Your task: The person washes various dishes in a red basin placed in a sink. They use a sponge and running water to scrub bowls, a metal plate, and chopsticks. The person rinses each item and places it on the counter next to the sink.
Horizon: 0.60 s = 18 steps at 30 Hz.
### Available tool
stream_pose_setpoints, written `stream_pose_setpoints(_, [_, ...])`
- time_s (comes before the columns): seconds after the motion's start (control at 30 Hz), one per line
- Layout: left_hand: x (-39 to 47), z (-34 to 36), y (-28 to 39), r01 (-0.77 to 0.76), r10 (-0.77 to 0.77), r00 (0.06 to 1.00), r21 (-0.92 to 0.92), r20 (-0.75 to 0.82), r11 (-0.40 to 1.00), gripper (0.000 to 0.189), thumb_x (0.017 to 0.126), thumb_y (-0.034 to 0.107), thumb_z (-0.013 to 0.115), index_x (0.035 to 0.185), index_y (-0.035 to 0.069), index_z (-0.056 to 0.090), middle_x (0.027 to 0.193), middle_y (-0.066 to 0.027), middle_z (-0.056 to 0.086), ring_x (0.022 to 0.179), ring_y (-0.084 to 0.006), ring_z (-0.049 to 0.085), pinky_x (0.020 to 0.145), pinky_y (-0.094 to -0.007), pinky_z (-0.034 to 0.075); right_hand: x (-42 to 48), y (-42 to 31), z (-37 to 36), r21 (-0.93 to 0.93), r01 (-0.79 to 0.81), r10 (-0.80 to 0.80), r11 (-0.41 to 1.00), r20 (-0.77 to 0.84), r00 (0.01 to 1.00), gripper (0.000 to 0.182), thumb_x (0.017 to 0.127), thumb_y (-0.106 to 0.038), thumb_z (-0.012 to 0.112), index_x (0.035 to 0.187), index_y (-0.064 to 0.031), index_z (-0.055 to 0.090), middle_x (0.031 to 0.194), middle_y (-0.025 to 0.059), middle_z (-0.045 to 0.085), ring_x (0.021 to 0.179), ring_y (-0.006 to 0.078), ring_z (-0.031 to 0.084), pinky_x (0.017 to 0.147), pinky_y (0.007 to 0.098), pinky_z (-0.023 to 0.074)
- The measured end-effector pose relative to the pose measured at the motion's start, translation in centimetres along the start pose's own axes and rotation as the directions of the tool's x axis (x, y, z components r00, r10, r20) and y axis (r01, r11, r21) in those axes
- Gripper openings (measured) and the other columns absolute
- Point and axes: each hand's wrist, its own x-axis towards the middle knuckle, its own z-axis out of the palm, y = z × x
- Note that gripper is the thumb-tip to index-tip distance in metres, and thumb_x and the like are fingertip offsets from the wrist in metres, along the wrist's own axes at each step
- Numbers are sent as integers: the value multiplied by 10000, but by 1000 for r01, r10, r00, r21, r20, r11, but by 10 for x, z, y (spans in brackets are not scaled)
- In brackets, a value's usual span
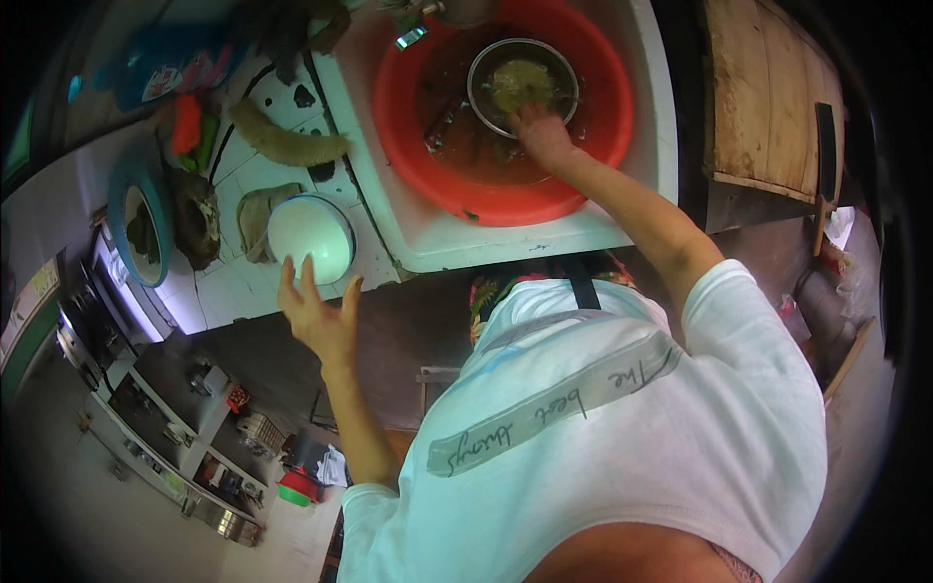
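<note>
My right hand [543, 135] reaches over the near rim of a round metal bowl [476, 107], its fingers on a yellowish scrubbing pad [521, 81] inside. The fingertips are partly hidden against the pad. The bowl sits in murky water in a large red plastic basin [499, 208], which stands in a white sink [437, 255]. My left hand [321, 313] is held up with its fingers apart and nothing in it. Its fingertips overlap the near side of a stack of white bowls [310, 233] on the tiled counter; whether they touch cannot be told.
Left of the sink lie a curved fibrous scrubber [288, 138], a folded cloth [262, 218] and a blue-rimmed basin [166, 218]. A faucet [412, 36] hangs over the red basin. On the right, a knife [825, 153] lies beside a wooden board [765, 102].
</note>
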Motion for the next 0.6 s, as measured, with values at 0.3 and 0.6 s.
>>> stream_pose_setpoints(0.3, [31,228,111,792,-326,610,-554,722,256,541,834,335,611,1197,-40,468,1063,-174,577,953,-243,563,824,-356,448,-27,-81,-64,796,-220,257,563,85,963,297,733,-175,615,1003,-69,552,927,169,616,810,361,605,680,442,487])
stream_pose_setpoints(0.6, [107,276,107,958,-177,288,-283,941,53,385,865,207,536,1197,19,482,1101,-136,581,1003,-248,560,832,-375,470,-22,37,-13,60,326,-329,943,285,900,447,824,-157,476,1270,-147,462,1313,103,444,1235,266,399,1030,517,266])
